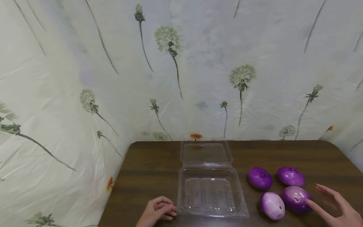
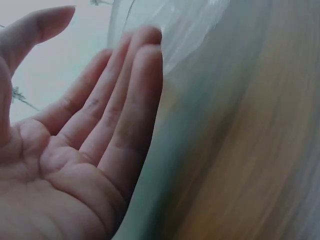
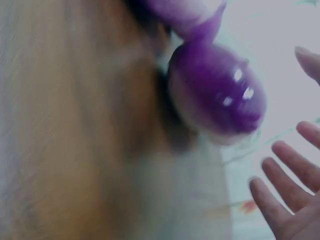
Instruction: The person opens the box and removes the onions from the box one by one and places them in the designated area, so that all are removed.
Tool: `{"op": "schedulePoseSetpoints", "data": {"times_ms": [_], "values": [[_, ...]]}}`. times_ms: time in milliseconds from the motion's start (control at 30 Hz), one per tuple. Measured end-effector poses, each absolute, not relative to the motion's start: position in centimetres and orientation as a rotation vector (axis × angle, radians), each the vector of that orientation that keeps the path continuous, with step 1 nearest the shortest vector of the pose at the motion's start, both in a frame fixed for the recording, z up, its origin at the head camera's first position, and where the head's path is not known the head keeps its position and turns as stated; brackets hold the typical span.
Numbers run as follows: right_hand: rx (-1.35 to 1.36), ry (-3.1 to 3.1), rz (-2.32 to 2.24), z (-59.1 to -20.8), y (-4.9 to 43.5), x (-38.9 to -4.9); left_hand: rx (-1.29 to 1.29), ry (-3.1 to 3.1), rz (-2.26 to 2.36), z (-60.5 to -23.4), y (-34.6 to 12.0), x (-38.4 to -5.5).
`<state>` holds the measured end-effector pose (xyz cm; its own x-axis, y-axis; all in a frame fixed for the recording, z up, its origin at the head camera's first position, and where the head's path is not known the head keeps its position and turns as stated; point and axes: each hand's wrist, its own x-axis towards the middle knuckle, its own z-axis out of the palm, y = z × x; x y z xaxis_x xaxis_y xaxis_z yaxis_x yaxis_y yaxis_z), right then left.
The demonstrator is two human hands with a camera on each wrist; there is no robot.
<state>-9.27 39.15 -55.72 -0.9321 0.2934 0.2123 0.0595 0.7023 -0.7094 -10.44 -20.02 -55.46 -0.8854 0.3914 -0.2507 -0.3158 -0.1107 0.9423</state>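
Several glossy purple-and-white red onions lie on the dark wooden table. The far ones are a left onion (image 1: 260, 178) and a right onion (image 1: 290, 176); the near ones are a paler onion (image 1: 272, 206) and a purple one (image 1: 296, 199). My right hand (image 1: 337, 206) is spread at the right side of that purple onion, its thumb tip overlapping the edge in the head view. In the right wrist view the fingers (image 3: 287, 187) are apart from a shiny onion (image 3: 217, 92). My left hand (image 1: 158, 210), fingers loosely bent, rests beside a clear plastic clamshell box (image 1: 241, 198) and holds nothing.
The box's lid (image 1: 206, 153) is folded back toward the far edge of the wooden table (image 1: 150, 167). Behind and to the left hangs a pale curtain (image 1: 198, 78) printed with dandelions.
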Motion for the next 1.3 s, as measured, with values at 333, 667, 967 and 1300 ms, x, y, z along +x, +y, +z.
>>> {"op": "schedulePoseSetpoints", "data": {"times_ms": [333, 667, 967, 1300], "values": [[-0.005, -2.784, 0.816, -54.3, 37.8, -10.5, -0.046, 1.917, 1.98, -55.1, -22.3, -10.3], [0.016, -2.733, 0.895, -55.8, 38.3, -10.0, 0.003, 1.9, 1.982, -55.3, -22.7, -9.7], [0.005, -2.765, 0.928, -55.9, 38.8, -9.7, -0.032, 1.882, 1.971, -55.5, -23.1, -9.6], [-0.011, -2.798, 0.881, -55.5, 38.7, -9.7, -0.03, 1.881, 1.985, -55.6, -23.3, -9.5]]}}
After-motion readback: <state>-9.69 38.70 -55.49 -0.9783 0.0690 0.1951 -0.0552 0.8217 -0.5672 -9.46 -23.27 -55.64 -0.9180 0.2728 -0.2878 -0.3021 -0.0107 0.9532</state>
